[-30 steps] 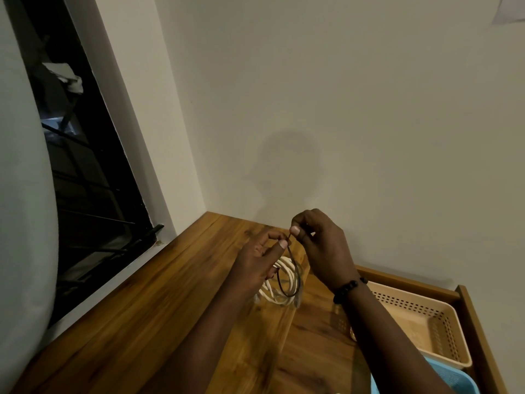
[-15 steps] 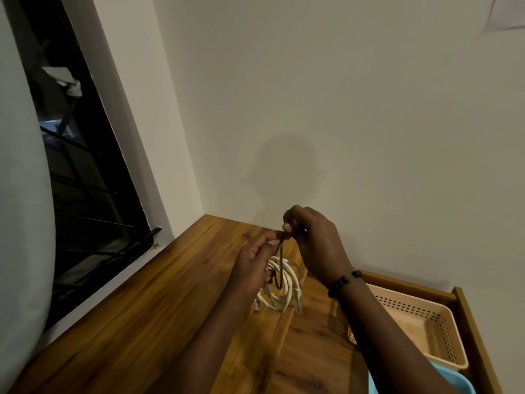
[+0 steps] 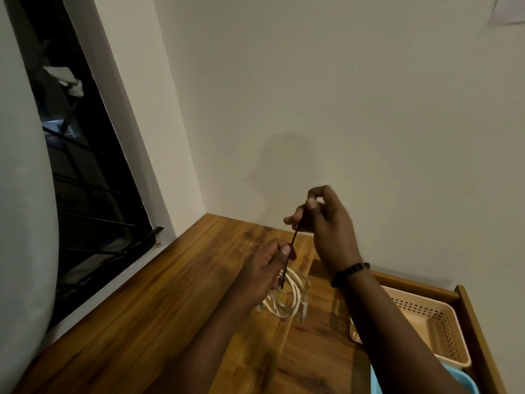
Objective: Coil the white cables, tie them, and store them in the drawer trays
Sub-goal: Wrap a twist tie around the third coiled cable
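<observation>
Two bare hands work above a wooden tabletop (image 3: 159,302) set in the corner of a pale wall (image 3: 341,109). Left hand (image 3: 262,270), at the frame's 6 o'clock, has its fingers curled around the coiled white cable (image 3: 287,300) and its thumb pressed against a thin dark tie (image 3: 292,241) where the tie meets the coil. Right hand (image 3: 326,223), raised toward 1 o'clock of the left, pinches the tie's upper end between thumb and fingertips — the tie runs straight and taut between the two hands. A short dark tail of the tie hangs below the left thumb, across the coil. The coil's loops hang beneath the left hand, just above or on the tabletop; which of these cannot be told. A beaded bracelet (image 3: 350,273) circles the right wrist. At 4 o'clock an open wooden drawer (image 3: 477,322) holds a perforated beige tray (image 3: 437,325), and the corner of a blue tray (image 3: 466,379) lies nearer the viewer — partly hidden by the right forearm. At 9 o'clock a dark window (image 3: 85,180) with bars meets the tabletop's left edge.
</observation>
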